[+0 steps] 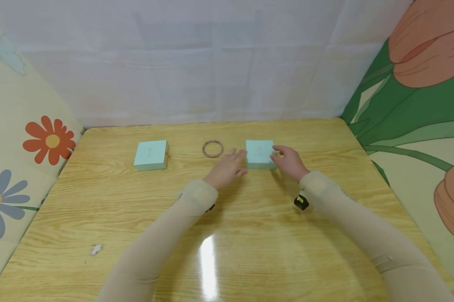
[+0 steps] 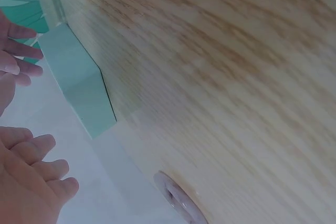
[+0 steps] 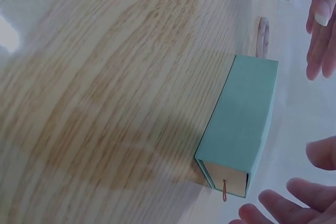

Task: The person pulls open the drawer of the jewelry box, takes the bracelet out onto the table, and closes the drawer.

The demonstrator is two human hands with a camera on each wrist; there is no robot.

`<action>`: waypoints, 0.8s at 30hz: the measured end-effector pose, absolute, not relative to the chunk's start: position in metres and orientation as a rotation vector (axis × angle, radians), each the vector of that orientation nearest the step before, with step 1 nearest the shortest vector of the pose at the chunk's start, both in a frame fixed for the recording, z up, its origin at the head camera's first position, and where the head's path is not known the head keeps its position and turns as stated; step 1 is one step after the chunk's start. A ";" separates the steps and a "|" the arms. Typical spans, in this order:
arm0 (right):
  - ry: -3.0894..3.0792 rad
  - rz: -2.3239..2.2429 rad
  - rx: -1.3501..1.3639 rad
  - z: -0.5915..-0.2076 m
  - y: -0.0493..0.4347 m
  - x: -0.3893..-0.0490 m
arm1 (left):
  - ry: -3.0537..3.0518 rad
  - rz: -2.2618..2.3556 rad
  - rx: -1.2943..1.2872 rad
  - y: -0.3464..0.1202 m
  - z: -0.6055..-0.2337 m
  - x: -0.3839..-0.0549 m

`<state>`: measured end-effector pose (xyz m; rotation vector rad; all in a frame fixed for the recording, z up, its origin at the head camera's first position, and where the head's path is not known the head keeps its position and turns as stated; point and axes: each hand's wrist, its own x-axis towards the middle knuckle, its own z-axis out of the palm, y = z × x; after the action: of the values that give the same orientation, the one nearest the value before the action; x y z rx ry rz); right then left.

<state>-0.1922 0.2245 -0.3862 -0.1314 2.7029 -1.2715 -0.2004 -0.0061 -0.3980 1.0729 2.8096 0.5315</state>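
Note:
A mint-green box (image 1: 259, 153) lies at the back of the table, right of the middle. My left hand (image 1: 227, 168) is at its left side with fingers extended. On the other side, my right hand (image 1: 288, 161) has its fingertips right at the box's right edge, loosely bent. In the right wrist view the box (image 3: 239, 111) shows a pale end with a small brown cord loop (image 3: 224, 190). In the left wrist view both hands appear apart from the box (image 2: 79, 80). A brownish bangle (image 1: 213, 149) lies flat left of my left hand.
A second mint-green box (image 1: 151, 155) sits further left on the wooden table (image 1: 249, 235). A small white patch (image 1: 96, 249) is near the front left. A white cloth (image 1: 211, 63) hangs behind the table, and flower-patterned walls stand at both sides.

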 end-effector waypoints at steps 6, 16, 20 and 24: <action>2.733 -1.241 -0.101 -0.387 0.227 -0.194 | 2.794 0.531 1.119 0.001 -0.399 -0.201; 2.723 -1.275 -0.078 -0.388 0.232 -0.195 | 2.793 0.543 1.179 0.010 -0.402 -0.201; 2.729 -1.286 -0.052 -0.388 0.233 -0.196 | 2.800 0.520 1.169 0.012 -0.402 -0.201; 2.723 -1.285 -0.021 -0.388 0.234 -0.196 | 2.800 0.485 1.147 0.016 -0.403 -0.202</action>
<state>-0.1964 0.2340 -0.3876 -0.0215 2.7231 -1.2848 -0.2016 0.0156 -0.4031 1.1465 2.7999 0.4852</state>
